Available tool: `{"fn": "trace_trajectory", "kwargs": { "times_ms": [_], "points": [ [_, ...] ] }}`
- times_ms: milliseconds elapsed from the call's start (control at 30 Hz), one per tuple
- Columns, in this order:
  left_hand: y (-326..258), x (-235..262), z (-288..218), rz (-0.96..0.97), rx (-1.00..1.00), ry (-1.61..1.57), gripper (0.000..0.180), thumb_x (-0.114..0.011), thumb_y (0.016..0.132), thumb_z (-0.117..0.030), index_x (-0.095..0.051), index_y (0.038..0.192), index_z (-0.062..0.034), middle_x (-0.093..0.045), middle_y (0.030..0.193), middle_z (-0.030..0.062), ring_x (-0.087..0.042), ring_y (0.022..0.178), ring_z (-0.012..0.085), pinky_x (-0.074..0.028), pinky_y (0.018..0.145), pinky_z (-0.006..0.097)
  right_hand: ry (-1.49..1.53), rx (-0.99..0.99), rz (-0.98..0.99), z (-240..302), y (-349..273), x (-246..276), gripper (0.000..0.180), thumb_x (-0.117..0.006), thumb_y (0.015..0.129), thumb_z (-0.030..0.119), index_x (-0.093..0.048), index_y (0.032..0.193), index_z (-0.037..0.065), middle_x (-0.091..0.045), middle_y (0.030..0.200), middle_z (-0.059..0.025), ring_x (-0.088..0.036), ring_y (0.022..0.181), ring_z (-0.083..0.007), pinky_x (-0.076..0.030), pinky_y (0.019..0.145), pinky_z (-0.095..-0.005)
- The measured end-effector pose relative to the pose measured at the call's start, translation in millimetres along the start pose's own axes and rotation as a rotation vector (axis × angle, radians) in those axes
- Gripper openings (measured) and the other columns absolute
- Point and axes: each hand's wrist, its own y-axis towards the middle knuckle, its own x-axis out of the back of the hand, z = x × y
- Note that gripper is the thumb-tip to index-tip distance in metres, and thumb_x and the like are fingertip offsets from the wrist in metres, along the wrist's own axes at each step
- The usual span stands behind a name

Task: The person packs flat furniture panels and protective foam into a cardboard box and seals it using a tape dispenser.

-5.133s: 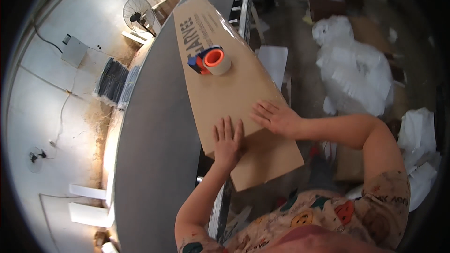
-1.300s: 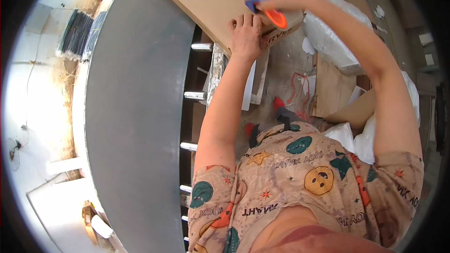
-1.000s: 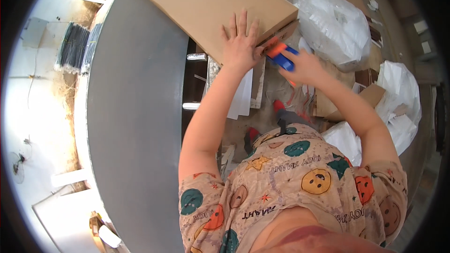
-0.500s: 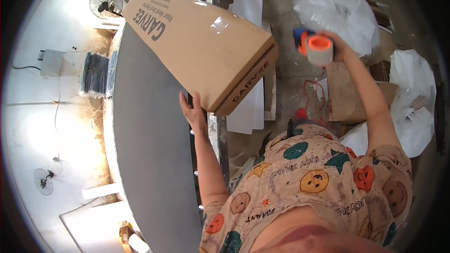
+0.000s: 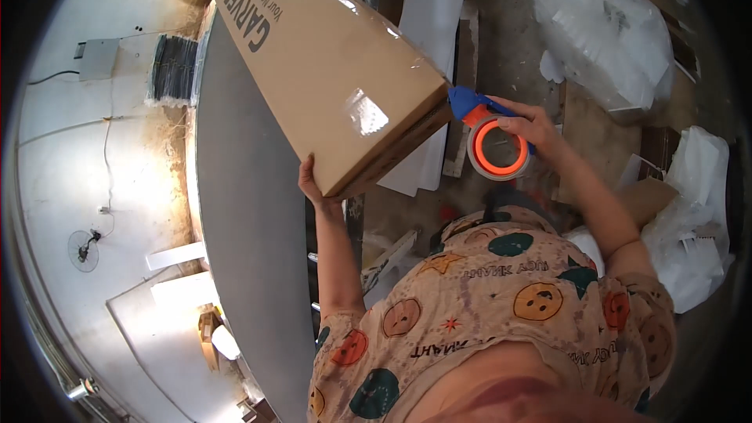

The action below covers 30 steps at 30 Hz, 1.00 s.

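Note:
A long brown cardboard box [image 5: 337, 70] with dark print lies slantwise across the upper middle, shiny clear tape along its far edge. My left hand [image 5: 315, 182] grips its near left corner, a fingertip on the top face and the rest partly hidden under the box. My right hand [image 5: 534, 129] is closed round the handle of a blue and orange tape dispenser [image 5: 470, 103]. A roll of tape with an orange core [image 5: 501, 149] sits on it. The dispenser's blue tip is at the box's right corner; whether they touch I cannot tell.
The box rests over a grey conveyor belt [image 5: 251, 227] with a worn metal side rail. White sheets [image 5: 431, 23] lie beyond it. Bundled clear plastic wrap [image 5: 599, 23] and another plastic heap [image 5: 693, 227] cover floor at the right. A wall fan [image 5: 84, 251] is at far left.
My right hand has brought the tape dispenser down and left to the box's right corner, turning the roll's face into view. My left hand has closed on the box's near corner.

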Motion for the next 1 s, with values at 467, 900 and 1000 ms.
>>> {"fn": "trace_trajectory", "kwargs": {
  "times_ms": [467,900,1000],
  "points": [
    [44.7,-78.9,31.8,0.453,-1.17,1.681,0.049,-0.042,0.095,-0.033,-0.041,0.136,-0.0054,-0.036,0.142,0.0184,-0.026,0.135,0.0354,-0.013,0.11,0.051,0.458,0.139,-0.736,13.6,9.9,-47.1,0.034,-0.055,0.09,0.028,-0.058,0.116,0.005,-0.063,0.106,-0.0046,-0.06,0.099,-0.016,-0.046,0.089,-0.0291],
    [24.9,-118.4,-3.4,1.125,-0.849,1.79,0.091,-0.064,0.07,-0.066,-0.037,0.138,-0.0111,-0.036,0.136,0.0272,-0.026,0.129,0.0474,-0.016,0.106,0.056,0.069,0.24,-0.6,-76.5,11.8,-267.3,0.045,-0.068,0.084,0.028,-0.058,0.121,0.004,-0.062,0.107,-0.0078,-0.055,0.096,-0.0108,-0.045,0.083,-0.0279],
    [-7.9,-136.9,-15.5,1.248,-0.8,2.008,0.1,-0.073,0.06,-0.062,-0.035,0.139,-0.0125,-0.036,0.136,0.0258,-0.029,0.128,0.0466,-0.019,0.105,0.055,0.523,0.155,-0.544,-81.0,42.8,-272.2,0.039,-0.069,0.081,0.026,-0.062,0.113,0.005,-0.062,0.105,-0.0038,-0.057,0.095,-0.0134,-0.044,0.086,-0.0285]
  ]
}}
